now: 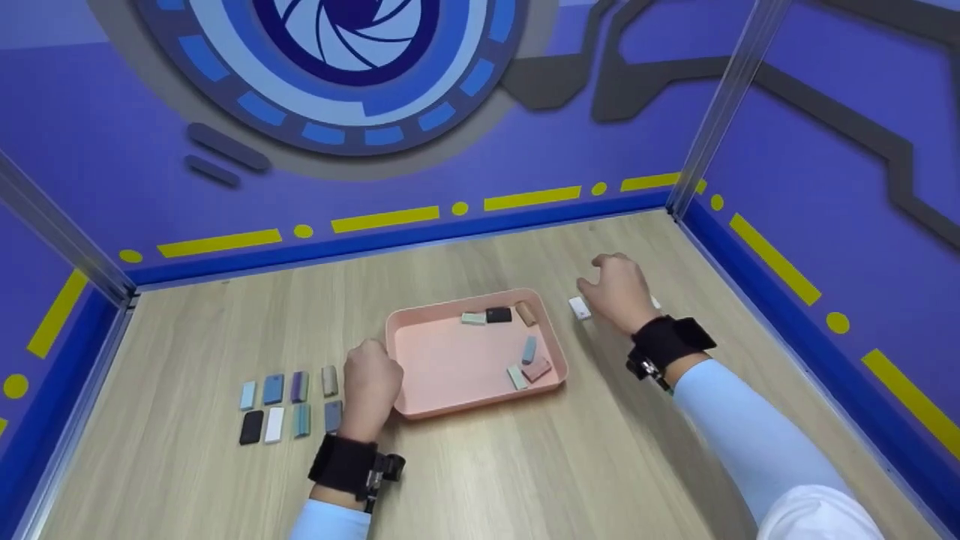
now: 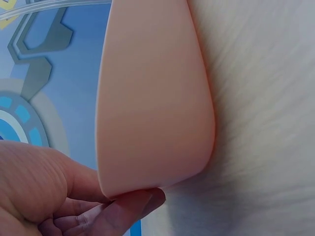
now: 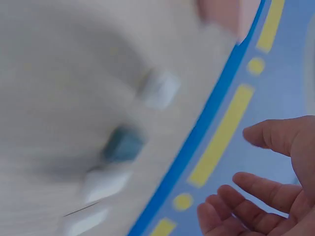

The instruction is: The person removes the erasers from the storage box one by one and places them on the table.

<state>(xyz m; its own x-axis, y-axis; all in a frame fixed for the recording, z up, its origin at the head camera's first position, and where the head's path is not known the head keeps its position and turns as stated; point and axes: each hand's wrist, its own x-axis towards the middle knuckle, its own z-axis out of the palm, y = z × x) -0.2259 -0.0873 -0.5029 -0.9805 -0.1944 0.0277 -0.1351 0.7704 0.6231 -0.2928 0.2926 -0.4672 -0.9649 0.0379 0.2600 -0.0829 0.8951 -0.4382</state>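
My left hand [image 1: 373, 382] pinches the left end of a shallow pink tray [image 1: 442, 367]. In the left wrist view, thumb and fingers close on a corner of its pink wall [image 2: 152, 98]. Inside the tray, several small blocks lie toward the right: pale green [image 1: 473, 319], black [image 1: 499, 315], brown [image 1: 526, 314], blue [image 1: 529, 349] and pink [image 1: 536, 369] among them. My right hand [image 1: 621, 292] is held over the table right of the tray, fingers apart and holding nothing. A white block [image 1: 579, 307] lies beside it. The right wrist view adds a blurred dark teal block [image 3: 125, 143].
Left of my left hand, small blocks stand in two rows, including a black one [image 1: 252, 427], a white one [image 1: 274, 425] and a blue one [image 1: 274, 388]. Purple-blue panels [image 1: 420, 195] border the wooden table [image 1: 510, 480] at the back and sides.
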